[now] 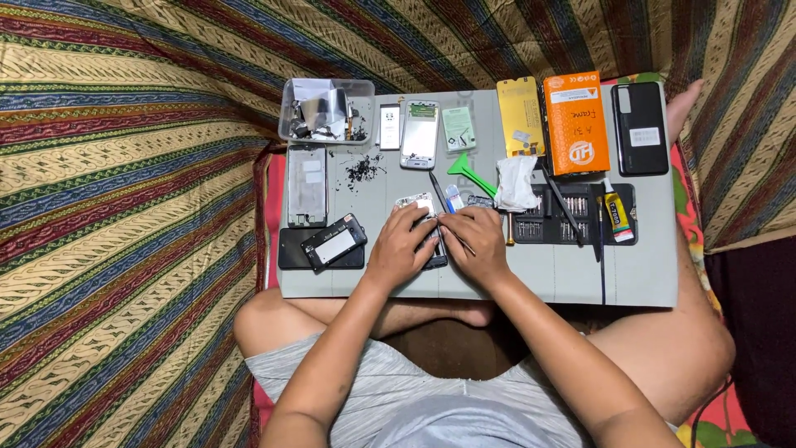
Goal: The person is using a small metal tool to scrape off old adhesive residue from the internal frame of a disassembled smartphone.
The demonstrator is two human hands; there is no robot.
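Opened phone (420, 217) lies near the front middle of the grey surface (630, 278), pinned under both hands. From the head view, the left hand (400, 247) presses its fingers on the body; the right hand (474, 242) pinches a thin tool (454, 235) (tip hidden). It looks light, stiff and fragile: best held by its edges. At 9 o'clock lies a black frame (333, 241)
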